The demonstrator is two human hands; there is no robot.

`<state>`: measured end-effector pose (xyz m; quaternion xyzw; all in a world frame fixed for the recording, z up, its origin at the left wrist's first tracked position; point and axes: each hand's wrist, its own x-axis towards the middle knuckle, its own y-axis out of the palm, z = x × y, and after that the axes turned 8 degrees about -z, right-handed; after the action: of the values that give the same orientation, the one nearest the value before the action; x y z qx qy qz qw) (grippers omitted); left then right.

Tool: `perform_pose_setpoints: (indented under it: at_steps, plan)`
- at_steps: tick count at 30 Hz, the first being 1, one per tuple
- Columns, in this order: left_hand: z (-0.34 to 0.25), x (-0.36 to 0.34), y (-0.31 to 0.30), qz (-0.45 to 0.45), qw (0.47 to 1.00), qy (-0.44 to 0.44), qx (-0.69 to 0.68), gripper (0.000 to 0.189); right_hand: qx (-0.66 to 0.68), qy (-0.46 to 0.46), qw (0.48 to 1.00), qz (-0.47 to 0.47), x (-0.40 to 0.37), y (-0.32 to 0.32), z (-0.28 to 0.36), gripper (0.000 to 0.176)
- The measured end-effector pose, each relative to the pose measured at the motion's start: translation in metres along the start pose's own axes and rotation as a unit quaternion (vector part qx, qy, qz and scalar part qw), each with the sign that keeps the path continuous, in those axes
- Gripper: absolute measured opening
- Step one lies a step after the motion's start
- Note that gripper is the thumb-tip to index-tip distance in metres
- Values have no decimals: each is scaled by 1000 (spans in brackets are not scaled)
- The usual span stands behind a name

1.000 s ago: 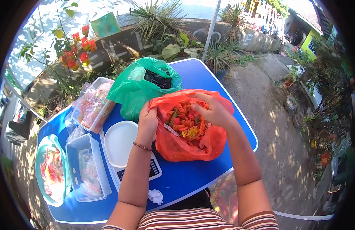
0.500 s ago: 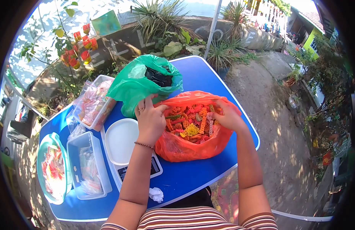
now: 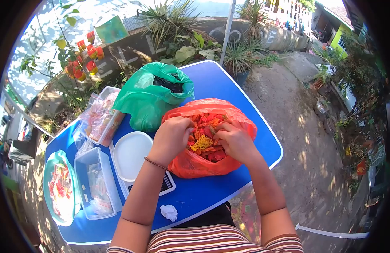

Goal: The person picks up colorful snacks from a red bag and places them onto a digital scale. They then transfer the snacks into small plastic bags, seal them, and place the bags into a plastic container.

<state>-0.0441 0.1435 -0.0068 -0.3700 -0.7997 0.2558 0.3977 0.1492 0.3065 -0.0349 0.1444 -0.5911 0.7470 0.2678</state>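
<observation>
An orange-red plastic bag [image 3: 203, 166] stands open on the blue table, filled with red, orange and yellow crinkled pieces [image 3: 202, 142]. My left hand [image 3: 173, 137] is at the left side of the bag's opening, its fingers curled in over the pieces. From the right, my right hand [image 3: 235, 141] reaches into the opening, fingers bent down onto the pieces. What either set of fingertips holds is too small to make out. Just left of my left hand is a white scale [image 3: 131, 156] with a round plate, partly under my forearm.
A green bag [image 3: 150, 103] with a black bag inside stands behind. To the left are a box of packets [image 3: 103, 118], a clear box [image 3: 96, 185] and a teal basket [image 3: 60, 189]. Crumpled white paper [image 3: 168, 213] lies near the front edge of the blue table [image 3: 216, 80].
Both hands have moved from the bag's rim inward over the pieces, closer together, and their fingers have curled. The view has shifted slightly.
</observation>
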Motion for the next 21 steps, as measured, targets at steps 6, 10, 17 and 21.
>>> perform_pose_setpoints:
  at_steps: [6, 10, 17, 21]
  plan:
    - [5, 3, 22, 91, 980, 16, 175, 20, 68, 147, 985, -64, 3, -27, 7, 14]
    - [4, 1, 21, 70, 979, 27, 190, 23, 2, 258, 966, 23, -4, -29, 11, 21]
    - [6, -1, 25, 37, 973, 34, 226, 9, -95, 253, 960, 72, -11, -11, 25, 29]
    - [7, -7, 18, -83, 988, 57, 119, 10, -122, 262, 955, 72, -10, -11, 27, 28]
